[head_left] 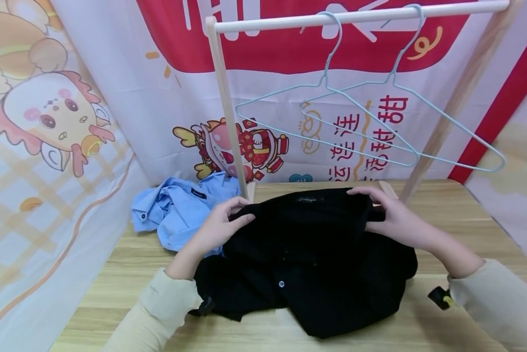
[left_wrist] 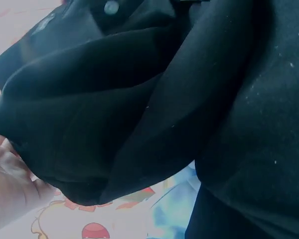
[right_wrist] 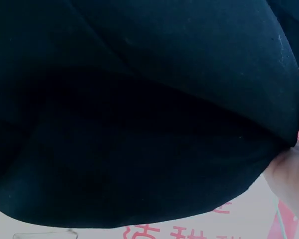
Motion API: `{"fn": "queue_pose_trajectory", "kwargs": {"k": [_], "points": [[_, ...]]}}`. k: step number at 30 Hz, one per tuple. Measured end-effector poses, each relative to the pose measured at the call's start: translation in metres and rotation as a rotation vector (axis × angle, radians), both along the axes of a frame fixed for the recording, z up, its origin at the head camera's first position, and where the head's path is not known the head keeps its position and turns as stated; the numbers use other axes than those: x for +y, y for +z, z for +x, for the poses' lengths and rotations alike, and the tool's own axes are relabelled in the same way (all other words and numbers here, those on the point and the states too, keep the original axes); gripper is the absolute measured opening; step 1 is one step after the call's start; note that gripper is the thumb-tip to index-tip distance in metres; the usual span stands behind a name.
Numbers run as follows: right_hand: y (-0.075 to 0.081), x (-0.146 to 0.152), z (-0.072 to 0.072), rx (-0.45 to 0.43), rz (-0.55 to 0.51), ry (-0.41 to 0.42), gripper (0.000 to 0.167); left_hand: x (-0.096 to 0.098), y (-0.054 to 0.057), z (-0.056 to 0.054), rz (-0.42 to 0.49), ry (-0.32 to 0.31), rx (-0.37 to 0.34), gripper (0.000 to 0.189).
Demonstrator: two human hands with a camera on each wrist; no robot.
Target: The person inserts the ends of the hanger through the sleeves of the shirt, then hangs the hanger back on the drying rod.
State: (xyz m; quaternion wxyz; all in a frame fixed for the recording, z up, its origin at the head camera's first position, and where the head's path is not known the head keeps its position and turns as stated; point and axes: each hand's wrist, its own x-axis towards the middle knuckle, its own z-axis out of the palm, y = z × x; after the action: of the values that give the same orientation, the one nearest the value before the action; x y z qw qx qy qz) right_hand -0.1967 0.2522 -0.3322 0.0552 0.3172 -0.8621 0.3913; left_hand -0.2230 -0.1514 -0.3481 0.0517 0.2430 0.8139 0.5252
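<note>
A black shirt (head_left: pixel 334 288) lies bunched on the table, its upper edge lifted between both hands. Inside that edge a dark label shows, and lower down there is a pale round button. My left hand (head_left: pixel 217 227) pinches the left end of the raised edge between thumb and fingers. At the other end, my right hand (head_left: pixel 397 220) grips the cloth, fingers over the top and thumb beneath. Dark folds of the shirt (left_wrist: pixel 114 114) fill most of the left wrist view, with part of the left hand (left_wrist: pixel 12 184) at its side. In the right wrist view the right hand (right_wrist: pixel 291 174) is mostly hidden.
A crumpled light-blue shirt (head_left: pixel 180 210) lies at the back left of the wooden table (head_left: pixel 114 288). Behind stands a rack with a white rail (head_left: pixel 281 22) and wooden posts. Two pale-blue wire hangers (head_left: pixel 326 78) hang from it, before a printed cloth backdrop (head_left: pixel 158 122).
</note>
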Motion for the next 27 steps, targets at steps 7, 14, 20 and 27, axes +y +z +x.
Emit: {"fn": "queue_pose_trajectory", "kwargs": {"k": [7, 14, 20, 27], "points": [[-0.012, -0.002, -0.003, 0.060, 0.054, -0.002, 0.079, -0.003, -0.007, 0.002, -0.048, -0.049, -0.055, 0.038], [-0.016, -0.010, -0.010, 0.087, 0.071, -0.025, 0.084, 0.000, -0.008, -0.001, -0.100, -0.090, -0.032, 0.040], [-0.016, -0.012, -0.016, 0.093, 0.096, -0.014, 0.083, 0.004, -0.003, -0.007, -0.046, 0.070, 0.047, 0.017], [-0.021, -0.015, -0.023, 0.073, 0.111, 0.078, 0.072, 0.003, -0.006, -0.020, -0.095, 0.151, 0.123, 0.027]]}}
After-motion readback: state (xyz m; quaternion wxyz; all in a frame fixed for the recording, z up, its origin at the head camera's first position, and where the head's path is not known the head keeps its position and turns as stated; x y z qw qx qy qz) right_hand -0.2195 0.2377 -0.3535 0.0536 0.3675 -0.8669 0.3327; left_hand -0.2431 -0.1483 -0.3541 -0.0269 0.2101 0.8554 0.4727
